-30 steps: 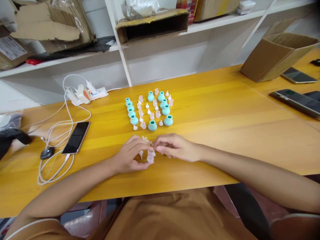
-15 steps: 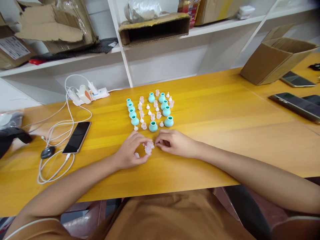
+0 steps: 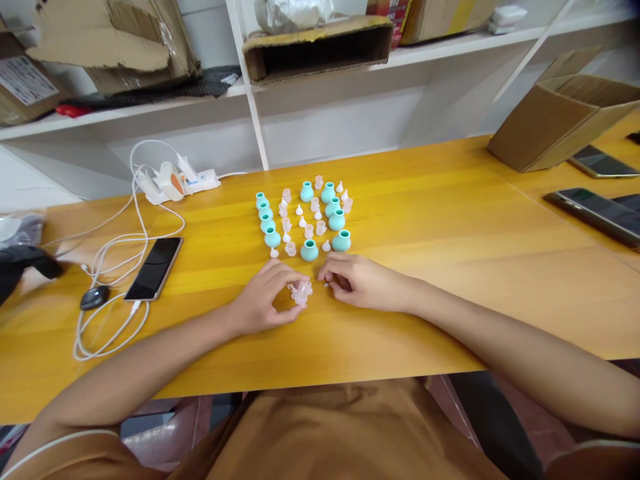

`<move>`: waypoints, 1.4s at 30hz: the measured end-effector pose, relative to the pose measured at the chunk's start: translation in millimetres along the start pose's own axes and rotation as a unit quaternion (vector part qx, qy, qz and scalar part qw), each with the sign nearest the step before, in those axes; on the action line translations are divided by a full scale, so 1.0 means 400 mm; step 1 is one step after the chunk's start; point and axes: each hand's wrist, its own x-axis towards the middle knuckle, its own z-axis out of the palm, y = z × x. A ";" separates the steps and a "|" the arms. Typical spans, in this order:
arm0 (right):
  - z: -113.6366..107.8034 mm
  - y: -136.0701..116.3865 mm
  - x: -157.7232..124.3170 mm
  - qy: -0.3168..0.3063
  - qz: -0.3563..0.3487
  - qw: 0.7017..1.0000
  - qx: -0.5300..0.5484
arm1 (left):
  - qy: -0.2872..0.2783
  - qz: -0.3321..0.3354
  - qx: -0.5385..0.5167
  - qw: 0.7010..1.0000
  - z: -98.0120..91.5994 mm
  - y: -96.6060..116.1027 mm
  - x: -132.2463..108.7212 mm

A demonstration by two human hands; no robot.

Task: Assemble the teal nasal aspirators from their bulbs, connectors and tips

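Note:
Between the thumb and fingers of my left hand (image 3: 263,298) is a small translucent pink plastic piece (image 3: 301,293) with knobbly edges. Just right of it, my right hand (image 3: 363,283) is closed with curled fingers. A tiny pale bit (image 3: 326,285) shows at its fingertips, too small to name. Beyond both hands stand several small turquoise pots (image 3: 309,251) with open mouths, in a left column, a right group and one at the front. Among them are little translucent pink cups (image 3: 291,249) and white cone-shaped pieces (image 3: 303,222) with narrow tips.
A phone (image 3: 154,270) lies at left among white cables, with a black round object (image 3: 95,297) beside it. A power strip (image 3: 203,180) sits behind. At right are an open cardboard box (image 3: 545,127) and more phones (image 3: 593,210). White shelves (image 3: 320,127) back the wooden table (image 3: 440,220).
My right hand has drawn slightly rightward, widening the gap to the pink piece in my left hand. A pale bit now shows at its fingertips. The whole view has shifted a little.

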 end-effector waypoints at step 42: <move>-0.003 0.013 0.002 0.013 -0.021 0.999 -0.038 | -0.002 0.009 -0.005 1.000 -0.002 0.000 0.002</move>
